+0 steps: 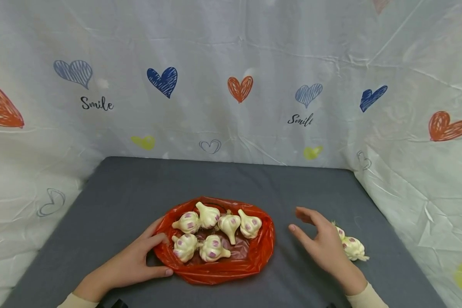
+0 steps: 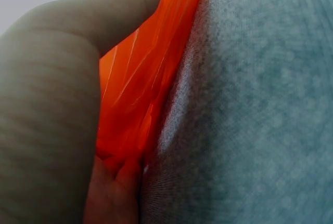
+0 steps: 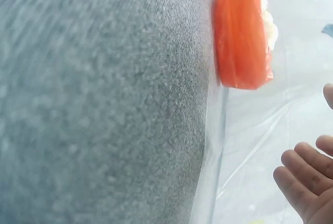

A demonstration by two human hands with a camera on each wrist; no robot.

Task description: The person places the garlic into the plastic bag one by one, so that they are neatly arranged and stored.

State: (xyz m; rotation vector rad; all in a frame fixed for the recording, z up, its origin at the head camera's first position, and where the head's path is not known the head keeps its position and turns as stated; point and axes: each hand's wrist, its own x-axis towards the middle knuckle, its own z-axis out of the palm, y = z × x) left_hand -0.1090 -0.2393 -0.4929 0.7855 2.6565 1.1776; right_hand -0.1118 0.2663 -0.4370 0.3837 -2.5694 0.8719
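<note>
A red plastic bag [image 1: 211, 278] sits on the table with its mouth rolled wide, and several garlic bulbs [image 1: 212, 249] lie inside. My left hand [image 1: 138, 259] holds the bag's left side, index finger bent over the rim and thumb at the near edge. Up close in the left wrist view, the thumb [image 2: 119, 13] lies against the bag [image 2: 140, 73]. To the right of the bag, my right hand [image 1: 323, 244] is apart from it, fingers extended and nothing in its grasp. Garlic bulbs [image 1: 354, 248] lie just beyond that hand, partly hidden by it.
A dark grey cloth covers the table [image 1: 146, 184]. White sheeting [image 1: 200, 115] printed with hearts and "Smile" hangs behind the far edge and along both sides. In the right wrist view the bag [image 3: 239, 37] stands on the grey surface.
</note>
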